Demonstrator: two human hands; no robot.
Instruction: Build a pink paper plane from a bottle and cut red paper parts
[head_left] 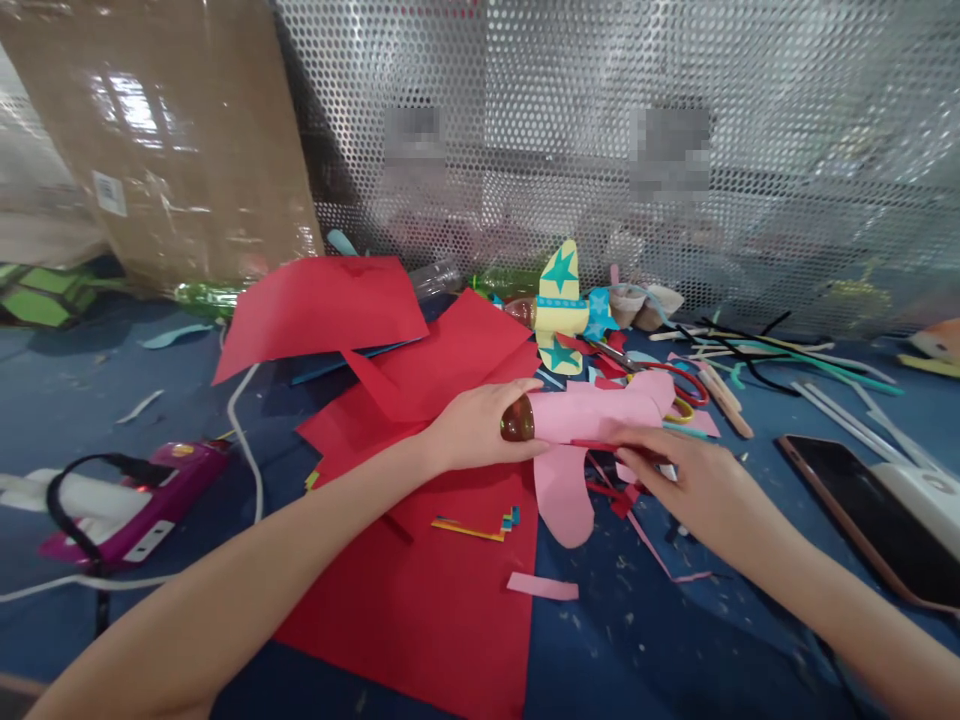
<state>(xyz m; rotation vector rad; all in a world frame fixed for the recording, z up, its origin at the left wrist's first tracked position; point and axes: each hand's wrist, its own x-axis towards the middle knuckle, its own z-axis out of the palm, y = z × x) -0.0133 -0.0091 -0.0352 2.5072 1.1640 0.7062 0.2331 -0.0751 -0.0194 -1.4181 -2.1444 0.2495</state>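
Note:
My left hand (491,425) is closed around the brown end of a plastic bottle (517,420) that lies on its side. Pink paper (600,413) wraps the bottle, with a rounded pink paper wing (566,495) sticking out toward me. Along the wrap's near side runs a thin red paper strip (592,445), and my right hand (686,480) pinches its right end against the pink paper. Red paper sheets (442,600) lie beneath and left of the bottle. Behind it rests a yellow paper plane (562,315) with teal stars, also built on a bottle.
Red-handled scissors (675,375) lie among paper scraps behind my right hand. A phone (862,510) is at the right, near several thin strips (847,370). A purple power strip (150,500) with cables sits at the left. Perforated metal panels (540,130) and a cardboard box (165,140) stand behind.

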